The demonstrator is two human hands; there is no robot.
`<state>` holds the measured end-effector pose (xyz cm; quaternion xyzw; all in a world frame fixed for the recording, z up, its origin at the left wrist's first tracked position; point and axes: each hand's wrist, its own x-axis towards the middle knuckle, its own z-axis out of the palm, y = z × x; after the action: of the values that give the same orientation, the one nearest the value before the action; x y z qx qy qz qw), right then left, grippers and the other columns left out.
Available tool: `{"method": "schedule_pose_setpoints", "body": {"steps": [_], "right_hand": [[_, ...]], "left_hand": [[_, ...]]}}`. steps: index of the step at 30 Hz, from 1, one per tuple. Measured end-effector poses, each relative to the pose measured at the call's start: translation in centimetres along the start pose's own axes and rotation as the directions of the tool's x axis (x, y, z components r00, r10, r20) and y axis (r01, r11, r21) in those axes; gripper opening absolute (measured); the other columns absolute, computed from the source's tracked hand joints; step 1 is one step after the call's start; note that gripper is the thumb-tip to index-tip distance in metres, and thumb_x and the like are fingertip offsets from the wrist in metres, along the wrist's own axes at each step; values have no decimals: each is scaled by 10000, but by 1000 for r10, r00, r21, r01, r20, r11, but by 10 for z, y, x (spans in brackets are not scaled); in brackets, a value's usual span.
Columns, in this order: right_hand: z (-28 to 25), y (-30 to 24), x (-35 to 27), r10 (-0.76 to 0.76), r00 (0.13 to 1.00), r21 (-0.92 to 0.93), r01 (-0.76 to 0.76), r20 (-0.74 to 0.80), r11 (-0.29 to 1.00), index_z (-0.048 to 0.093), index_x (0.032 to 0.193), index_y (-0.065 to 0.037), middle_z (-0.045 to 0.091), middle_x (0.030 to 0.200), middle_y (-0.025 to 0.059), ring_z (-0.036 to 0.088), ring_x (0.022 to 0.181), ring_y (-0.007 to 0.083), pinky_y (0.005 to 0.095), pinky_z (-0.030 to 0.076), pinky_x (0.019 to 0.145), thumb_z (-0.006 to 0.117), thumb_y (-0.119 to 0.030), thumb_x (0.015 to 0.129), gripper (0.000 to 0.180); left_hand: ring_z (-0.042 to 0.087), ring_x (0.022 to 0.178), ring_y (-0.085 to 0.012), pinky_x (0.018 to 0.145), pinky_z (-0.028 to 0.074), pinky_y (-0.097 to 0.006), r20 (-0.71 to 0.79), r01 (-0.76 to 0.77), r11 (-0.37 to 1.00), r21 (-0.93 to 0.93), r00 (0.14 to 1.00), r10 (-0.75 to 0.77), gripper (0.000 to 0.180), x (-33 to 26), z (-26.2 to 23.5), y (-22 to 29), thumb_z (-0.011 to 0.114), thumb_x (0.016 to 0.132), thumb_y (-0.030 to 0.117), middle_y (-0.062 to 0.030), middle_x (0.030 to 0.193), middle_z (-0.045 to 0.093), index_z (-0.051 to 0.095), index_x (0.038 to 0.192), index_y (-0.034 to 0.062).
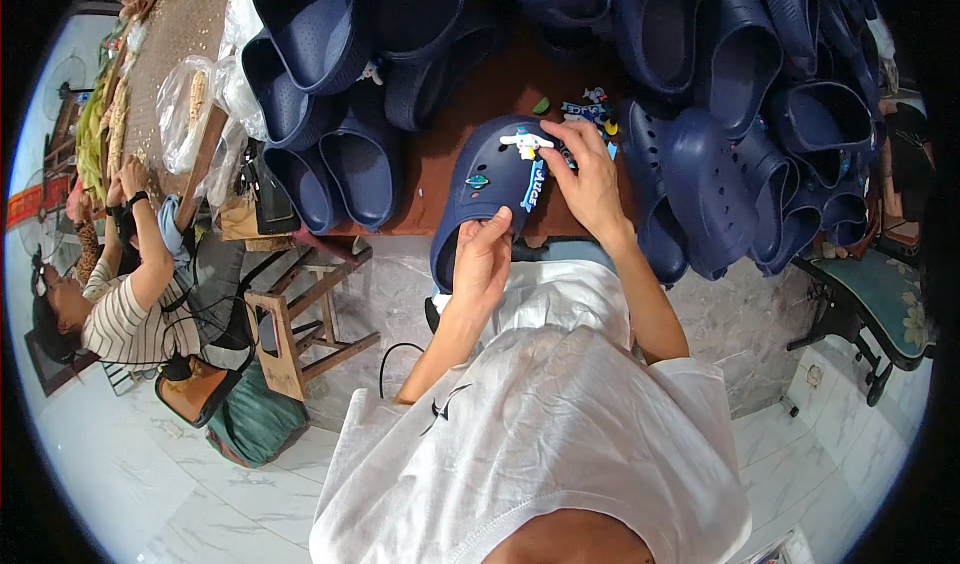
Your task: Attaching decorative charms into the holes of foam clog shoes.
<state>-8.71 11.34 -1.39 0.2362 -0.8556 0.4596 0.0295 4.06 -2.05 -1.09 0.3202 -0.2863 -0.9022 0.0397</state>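
Note:
A navy clog [480, 179] with vent holes is held over the near edge of the brown table. My left hand [482, 257] grips it at the foot opening, thumb on top and fingers inside. On its upper sit a small teal charm [477, 181] and a blue lettered ribbon charm [533, 183]. My right hand [588, 176] pinches a white cartoon-figure charm [525, 143] against the clog near its toe. Whether that charm's back is seated in a hole is hidden. Just beyond the right hand lie several loose charms [585, 111] on the table.
Piled navy clogs [360, 169] crowd the left and far side of the brown table [425, 199]; more clogs [712, 194] stand at the right. A wooden stool [300, 324] is at left below. Farther left, a person [140, 304] in a striped shirt handles corn. A chair [870, 299] stands right.

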Motion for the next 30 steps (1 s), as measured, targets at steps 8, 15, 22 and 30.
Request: {"method": "schedule_pose_setpoints", "body": {"steps": [8,15,22,30], "right_hand": [[9,-11,1,-23,999,-54,21,-42,998,686,1042,-28,576,1029,112,552,998,307,408,447,891,761,-183,786,309],[12,-10,-1,-11,998,-55,7,-63,998,683,1004,-13,578,1028,112,553,1006,310,412,449,888,773,-174,777,293],[13,-11,0,-2,998,-71,-2,-61,997,675,1012,-10,591,1019,115,558,1003,311,409,453,887,779,-184,775,312],[4,-15,-1,-4,1000,-42,3,-28,999,652,1062,-15,586,1046,124,557,1009,321,413,456,889,779,-192,774,361]], "left_hand": [[556,1138,-161,1036,397,-317,6,-36,999,10,999,36,358,-5,14,1,638,904,25,-70,1215,592,502,1233,-6],[562,1130,-159,1028,400,-304,17,-48,998,38,999,47,362,-6,17,2,631,908,24,-78,1221,592,497,1242,-20],[567,1124,-152,1029,414,-307,26,-38,999,20,999,37,355,-4,10,-2,613,916,13,-78,1218,593,495,1250,-16],[571,1116,-155,1029,407,-302,16,-54,998,37,998,54,356,-4,16,0,618,912,15,-71,1206,597,500,1246,-12]]}}
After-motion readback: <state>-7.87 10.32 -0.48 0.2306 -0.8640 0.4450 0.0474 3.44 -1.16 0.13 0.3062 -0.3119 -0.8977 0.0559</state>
